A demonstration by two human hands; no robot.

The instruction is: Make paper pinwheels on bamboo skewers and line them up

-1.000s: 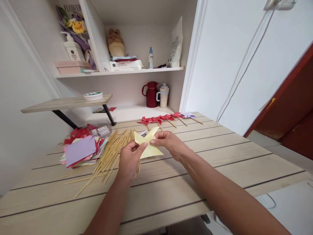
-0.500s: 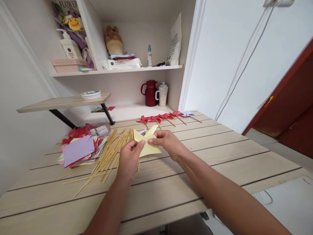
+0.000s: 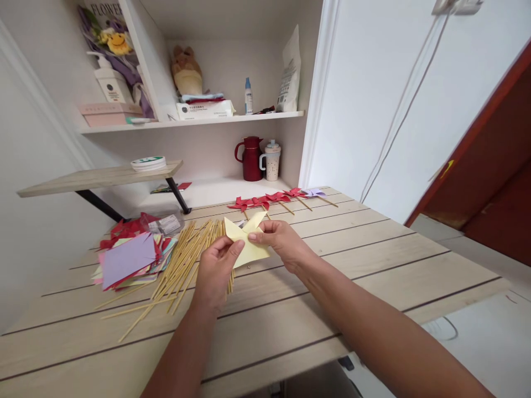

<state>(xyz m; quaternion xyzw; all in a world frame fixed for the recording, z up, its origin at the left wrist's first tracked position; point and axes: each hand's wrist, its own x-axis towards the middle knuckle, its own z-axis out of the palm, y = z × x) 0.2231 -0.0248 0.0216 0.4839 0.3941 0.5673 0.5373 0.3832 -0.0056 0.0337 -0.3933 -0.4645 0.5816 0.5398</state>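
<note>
Both my hands hold a pale yellow cut paper square [image 3: 249, 251] just above the wooden table [image 3: 373, 260]. My left hand [image 3: 213, 271] pinches its left side between thumb and fingers. My right hand [image 3: 282, 240] pinches folded points together at the paper's middle. One point of the paper sticks up toward the back. A loose pile of thin wooden sticks [image 3: 182, 265] lies right under and left of my left hand.
A stack of coloured paper squares [image 3: 128, 257], purple on top, lies at the left. Several red pinwheels and a purple one [image 3: 276, 200] lie in a row at the table's far edge. Behind stand a red jug [image 3: 250, 158], a mug, shelves and a small side shelf [image 3: 99, 178].
The hands and yellow paper have kept the same grip. The view has shifted slightly, so everything sits a little further left in the picture.
</note>
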